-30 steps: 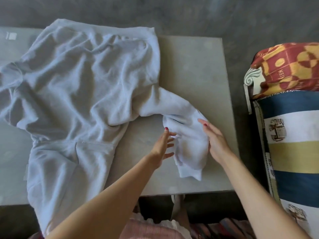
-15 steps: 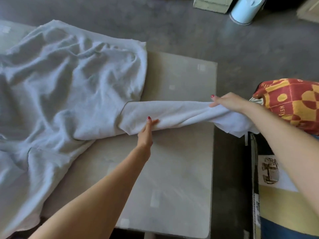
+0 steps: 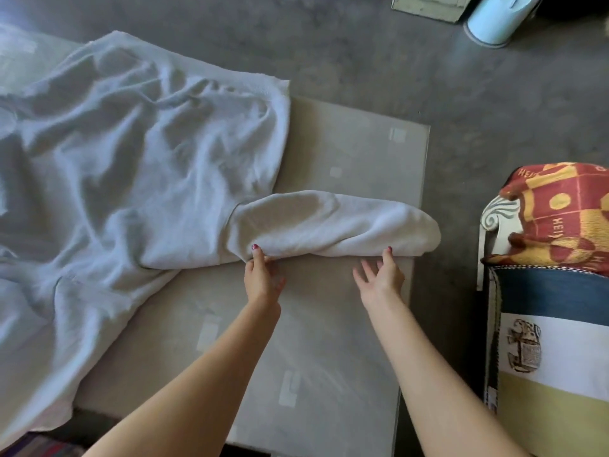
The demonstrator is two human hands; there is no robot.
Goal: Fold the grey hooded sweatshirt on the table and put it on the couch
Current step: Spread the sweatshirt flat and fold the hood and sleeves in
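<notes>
The grey hooded sweatshirt (image 3: pixel 131 179) lies spread and wrinkled over the left part of the table (image 3: pixel 356 150). Its right sleeve (image 3: pixel 329 222) stretches flat across the table to the right edge. My left hand (image 3: pixel 262 275) pinches the sleeve's near edge close to the armpit. My right hand (image 3: pixel 380 275) touches the sleeve's near edge with fingers spread, toward the cuff end, and holds nothing. The couch (image 3: pixel 553 324), with a striped cover, stands to the right of the table.
A red and yellow patterned cloth (image 3: pixel 566 212) drapes over the couch arm. On the concrete floor at the back right stand a pale blue cylinder (image 3: pixel 497 18) and a flat box (image 3: pixel 428 6). Tape patches (image 3: pixel 397 135) dot the table top.
My right hand has let go of the sleeve end, which it held out past the table edge, and the sleeve now lies on the table. My left hand has stayed on the sleeve near the armpit.
</notes>
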